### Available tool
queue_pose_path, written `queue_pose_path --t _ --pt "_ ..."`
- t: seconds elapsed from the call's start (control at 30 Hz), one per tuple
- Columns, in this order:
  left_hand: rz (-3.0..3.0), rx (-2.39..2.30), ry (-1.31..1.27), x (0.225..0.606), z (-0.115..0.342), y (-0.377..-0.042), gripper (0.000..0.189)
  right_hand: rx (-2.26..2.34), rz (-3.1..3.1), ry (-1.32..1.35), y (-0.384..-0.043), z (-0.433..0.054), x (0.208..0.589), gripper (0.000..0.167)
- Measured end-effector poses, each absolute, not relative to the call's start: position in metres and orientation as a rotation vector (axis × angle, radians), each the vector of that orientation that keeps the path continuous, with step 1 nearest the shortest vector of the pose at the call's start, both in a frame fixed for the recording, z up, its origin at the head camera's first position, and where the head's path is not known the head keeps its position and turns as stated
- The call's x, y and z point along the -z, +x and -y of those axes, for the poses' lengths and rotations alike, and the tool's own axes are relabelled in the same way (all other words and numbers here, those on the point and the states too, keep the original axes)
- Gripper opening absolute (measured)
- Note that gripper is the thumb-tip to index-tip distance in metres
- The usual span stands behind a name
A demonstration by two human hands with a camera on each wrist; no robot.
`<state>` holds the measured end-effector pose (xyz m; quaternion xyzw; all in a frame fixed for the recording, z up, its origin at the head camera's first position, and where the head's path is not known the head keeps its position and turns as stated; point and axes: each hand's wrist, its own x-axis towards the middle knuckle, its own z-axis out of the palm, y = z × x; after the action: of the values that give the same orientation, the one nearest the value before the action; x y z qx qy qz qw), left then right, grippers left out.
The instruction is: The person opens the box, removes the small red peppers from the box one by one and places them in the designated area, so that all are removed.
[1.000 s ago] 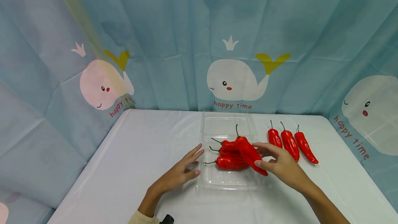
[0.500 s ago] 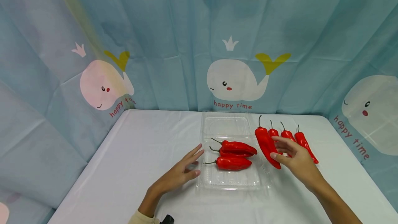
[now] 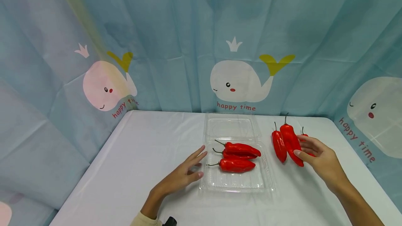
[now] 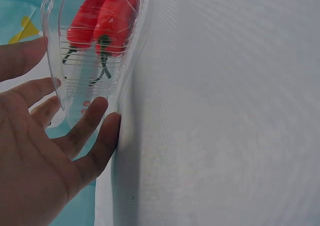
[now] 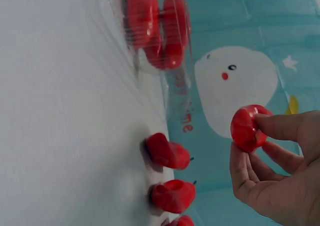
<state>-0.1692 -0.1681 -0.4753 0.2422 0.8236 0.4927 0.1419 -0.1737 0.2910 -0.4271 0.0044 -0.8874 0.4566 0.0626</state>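
Note:
My right hand pinches a long red chili pepper between thumb and fingers. It is held near its tip, stem end pointing away, over the row of peppers at the right. The right wrist view shows this held pepper raised off the table, end-on. My left hand has its fingers spread at the left side of a clear plastic clamshell box, fingertips right at its rim. Inside the box lie three red peppers, stems to the left.
Another pepper lies left of the held one; one more is mostly hidden behind the right hand. The box's open lid extends toward the back edge of the white table. A blue whale-print curtain hangs behind.
My right hand has carried the pepper from above the box rightward to the row of loose peppers. My left hand has stayed at the box's side. The head view has shifted slightly.

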Motion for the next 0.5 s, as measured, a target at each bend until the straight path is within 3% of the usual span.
queue_pose_path --t 0.5 --pt "-2.375 -1.424 0.704 0.476 0.168 -0.169 0.068 -1.320 2.681 -0.319 -0.180 -0.326 0.437 0.074"
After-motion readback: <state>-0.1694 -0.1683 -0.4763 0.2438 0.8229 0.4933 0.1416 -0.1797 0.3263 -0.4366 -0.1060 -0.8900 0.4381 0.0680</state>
